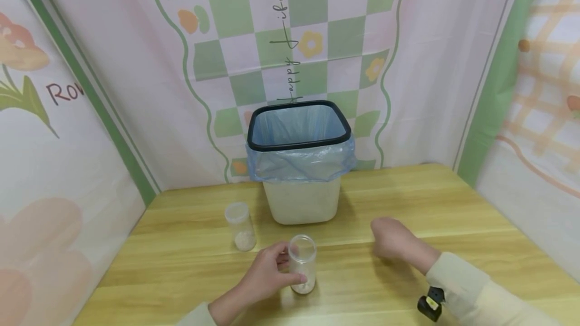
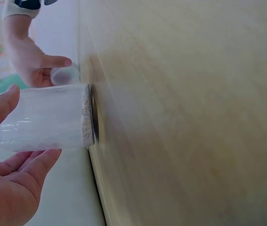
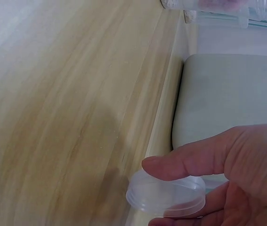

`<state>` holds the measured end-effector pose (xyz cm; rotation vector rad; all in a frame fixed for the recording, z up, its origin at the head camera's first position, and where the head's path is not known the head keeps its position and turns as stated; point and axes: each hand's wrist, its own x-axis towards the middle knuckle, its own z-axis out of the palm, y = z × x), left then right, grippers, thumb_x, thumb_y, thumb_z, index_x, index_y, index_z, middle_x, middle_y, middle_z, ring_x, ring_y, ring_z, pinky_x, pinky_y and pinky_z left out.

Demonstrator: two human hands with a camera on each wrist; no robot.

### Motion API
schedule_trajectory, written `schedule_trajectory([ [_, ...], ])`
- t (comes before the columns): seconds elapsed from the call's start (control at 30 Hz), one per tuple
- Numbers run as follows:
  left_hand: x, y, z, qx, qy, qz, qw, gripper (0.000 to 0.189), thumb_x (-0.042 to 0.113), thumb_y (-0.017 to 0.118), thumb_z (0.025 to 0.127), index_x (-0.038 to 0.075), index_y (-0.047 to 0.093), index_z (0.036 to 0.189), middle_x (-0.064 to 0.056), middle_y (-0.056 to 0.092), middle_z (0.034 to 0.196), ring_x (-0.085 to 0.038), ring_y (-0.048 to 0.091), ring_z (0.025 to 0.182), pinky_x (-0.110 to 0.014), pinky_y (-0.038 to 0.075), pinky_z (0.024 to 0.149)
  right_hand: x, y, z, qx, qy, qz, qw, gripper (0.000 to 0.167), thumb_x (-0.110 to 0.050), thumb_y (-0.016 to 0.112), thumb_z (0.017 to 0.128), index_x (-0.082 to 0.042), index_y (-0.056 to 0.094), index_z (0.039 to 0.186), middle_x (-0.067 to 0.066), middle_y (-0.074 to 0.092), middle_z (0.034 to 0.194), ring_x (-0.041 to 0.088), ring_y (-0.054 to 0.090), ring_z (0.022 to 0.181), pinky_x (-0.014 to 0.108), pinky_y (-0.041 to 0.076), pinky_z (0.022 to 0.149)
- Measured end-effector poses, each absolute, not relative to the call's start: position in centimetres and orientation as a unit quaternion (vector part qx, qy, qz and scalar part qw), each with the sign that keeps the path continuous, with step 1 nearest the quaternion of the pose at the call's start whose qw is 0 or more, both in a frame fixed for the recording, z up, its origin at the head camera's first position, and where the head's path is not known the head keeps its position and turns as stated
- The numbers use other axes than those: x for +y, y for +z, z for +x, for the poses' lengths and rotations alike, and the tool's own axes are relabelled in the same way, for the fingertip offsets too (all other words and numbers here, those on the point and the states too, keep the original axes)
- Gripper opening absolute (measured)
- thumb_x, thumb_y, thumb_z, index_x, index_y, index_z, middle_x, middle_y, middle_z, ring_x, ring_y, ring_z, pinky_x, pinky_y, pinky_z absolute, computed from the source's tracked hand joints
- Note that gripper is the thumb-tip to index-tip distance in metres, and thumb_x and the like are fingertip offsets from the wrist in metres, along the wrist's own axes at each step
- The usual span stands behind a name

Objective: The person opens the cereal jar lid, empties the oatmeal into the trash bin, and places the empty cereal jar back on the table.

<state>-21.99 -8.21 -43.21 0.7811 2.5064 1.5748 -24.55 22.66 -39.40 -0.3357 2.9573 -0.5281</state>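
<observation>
A clear jar (image 1: 304,265) with a layer of pale, crumbly contents at its bottom stands near the table's front. My left hand (image 1: 265,276) grips it from the left side, thumb in front and fingers behind. The jar's mouth is uncovered. To the right, my right hand (image 1: 396,241) pinches a clear round lid (image 3: 166,195) between thumb and fingers, low over the tabletop. In the head view the hand hides that lid. A second clear jar (image 1: 241,228), also with pale stuff at the bottom, stands upright to the left, beyond my left hand.
A pale bin (image 1: 301,202) with a black rim and a blue liner bag (image 1: 303,162) stands at the back middle of the wooden table (image 1: 190,245). Printed curtains (image 1: 417,89) close off the back and both sides.
</observation>
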Motion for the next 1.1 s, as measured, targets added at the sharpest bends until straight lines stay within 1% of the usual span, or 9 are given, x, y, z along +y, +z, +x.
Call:
schedule_trajectory([
  [0.27, -8.2, -43.3, -22.1, 0.817, 0.514, 0.256, 0.042, 0.046, 0.026, 0.085, 0.076, 0.001, 0.063, 0.108, -0.017, 0.065, 0.114, -0.032, 0.063, 0.108, -0.029, 0.052, 0.088, 22.2, -39.5, -24.9, 0.977, -0.165, -0.128, 0.049, 0.024, 0.013, 0.063, 0.065, -0.004, 0.051, 0.077, 0.005, 0.047, 0.069, 0.020, 0.044, 0.061, 0.032, 0.042, 0.054],
  [0.37, -8.2, -43.3, -22.1, 0.817, 0.515, 0.256, 0.042, 0.046, 0.026, 0.085, 0.076, 0.002, 0.063, 0.108, -0.014, 0.065, 0.113, -0.031, 0.064, 0.107, -0.029, 0.052, 0.089, 22.1, -39.7, -25.1, 0.977, -0.161, -0.130, 0.045, 0.023, 0.011, 0.066, 0.067, -0.004, 0.051, 0.077, 0.005, 0.048, 0.069, 0.020, 0.044, 0.061, 0.032, 0.041, 0.054],
  [0.5, -8.3, -43.3, -22.1, 0.816, 0.517, 0.256, 0.043, 0.045, 0.026, 0.085, 0.076, 0.002, 0.063, 0.108, -0.009, 0.065, 0.110, -0.029, 0.064, 0.107, -0.029, 0.052, 0.089, 22.0, -40.0, -25.4, 0.978, -0.159, -0.128, 0.039, 0.024, 0.007, 0.073, 0.068, 0.000, 0.055, 0.082, 0.006, 0.049, 0.072, 0.021, 0.046, 0.063, 0.033, 0.044, 0.054],
  [0.63, -8.3, -43.4, -22.1, 0.814, 0.520, 0.256, 0.044, 0.046, 0.026, 0.085, 0.076, 0.001, 0.063, 0.108, -0.008, 0.065, 0.110, -0.029, 0.064, 0.107, -0.029, 0.052, 0.089, 22.0, -40.2, -25.7, 0.979, -0.161, -0.125, 0.032, 0.035, 0.003, 0.079, 0.062, 0.005, 0.058, 0.090, 0.007, 0.052, 0.075, 0.021, 0.048, 0.065, 0.035, 0.046, 0.056],
  [0.7, -8.3, -43.4, -22.1, 0.814, 0.520, 0.256, 0.042, 0.046, 0.026, 0.085, 0.076, 0.001, 0.063, 0.109, -0.009, 0.065, 0.110, -0.029, 0.064, 0.107, -0.029, 0.052, 0.089, 21.9, -40.3, -25.8, 0.978, -0.162, -0.126, 0.028, 0.040, 0.000, 0.083, 0.060, 0.006, 0.058, 0.092, 0.007, 0.053, 0.076, 0.022, 0.050, 0.066, 0.036, 0.048, 0.058],
  [0.8, -8.3, -43.4, -22.1, 0.816, 0.517, 0.254, 0.040, 0.047, 0.026, 0.085, 0.076, 0.001, 0.063, 0.109, -0.010, 0.065, 0.111, -0.030, 0.064, 0.106, -0.030, 0.052, 0.089, 21.9, -40.4, -25.8, 0.978, -0.163, -0.128, 0.022, 0.045, -0.006, 0.088, 0.060, 0.006, 0.059, 0.092, 0.007, 0.054, 0.077, 0.021, 0.051, 0.067, 0.037, 0.050, 0.060],
  [0.9, -8.3, -43.5, -22.2, 0.816, 0.517, 0.253, 0.040, 0.048, 0.026, 0.085, 0.075, 0.001, 0.063, 0.109, -0.013, 0.065, 0.112, -0.032, 0.064, 0.106, -0.030, 0.053, 0.088, 21.8, -40.5, -25.8, 0.978, -0.161, -0.131, 0.014, 0.045, -0.011, 0.090, 0.061, 0.005, 0.059, 0.090, 0.006, 0.054, 0.076, 0.021, 0.052, 0.068, 0.037, 0.050, 0.060],
  [1.1, -8.3, -43.6, -22.3, 0.809, 0.530, 0.252, 0.046, 0.049, 0.023, 0.086, 0.074, -0.001, 0.062, 0.110, -0.018, 0.065, 0.114, -0.033, 0.064, 0.107, -0.030, 0.053, 0.088, 21.8, -40.7, -26.0, 0.979, -0.151, -0.138, 0.005, 0.044, -0.017, 0.090, 0.062, 0.002, 0.059, 0.086, 0.005, 0.053, 0.074, 0.020, 0.051, 0.066, 0.037, 0.049, 0.060],
])
